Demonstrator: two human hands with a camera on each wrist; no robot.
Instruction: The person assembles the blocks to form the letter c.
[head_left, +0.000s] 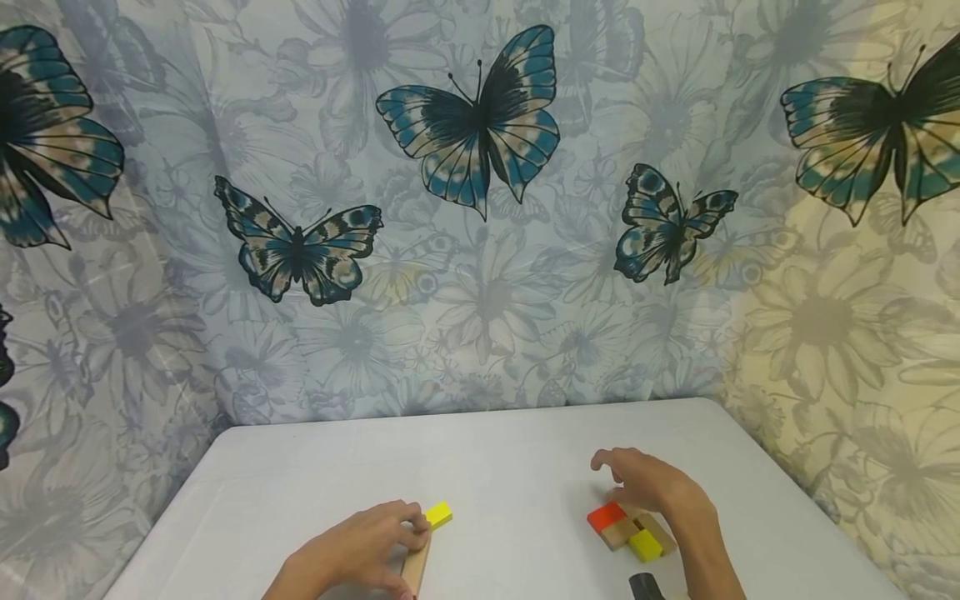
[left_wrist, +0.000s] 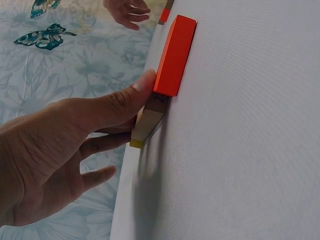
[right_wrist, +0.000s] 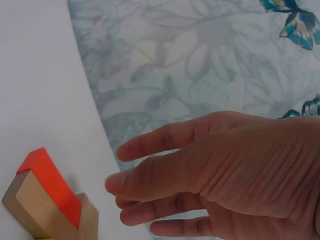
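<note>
Blocks [left_wrist: 150, 119] in a short row lie on the white desk [head_left: 517, 475], over on the person's left side, and the middle one is a plain wooden block [head_left: 415, 573] with a dark "2" on its end. The left hand [head_left: 367, 542] holds that wooden block, thumb at the near end and fingers curved down by the far end, so the grip is narrow, with the block between. Just past the fingertips sits a yellow block [head_left: 438, 515]; the fingers hide whether it touches the wood. At the thumb's end, the left wrist view shows a red block [left_wrist: 176, 57] lying on the desk in line with the row, its near end overlapping the numbered end from that angle. Well apart from all this, on the person's right, a small cluster [head_left: 617, 535] is gathered close: a second red block [head_left: 604, 517], a second yellow block [head_left: 645, 546] and light wooden pieces [head_left: 619, 533] beside them. The right hand [head_left: 648, 479] hangs over the far side of the cluster, loosely bent, a gap between thumb and fingers, holding nothing. Nearer the person, a dark object [head_left: 645, 586] is cut off by the lower edge, too little of it showing to name. Behind the desk, a pale flowered cloth [head_left: 495, 350] hangs, printed with blue-and-black butterflies [head_left: 480, 117].
</note>
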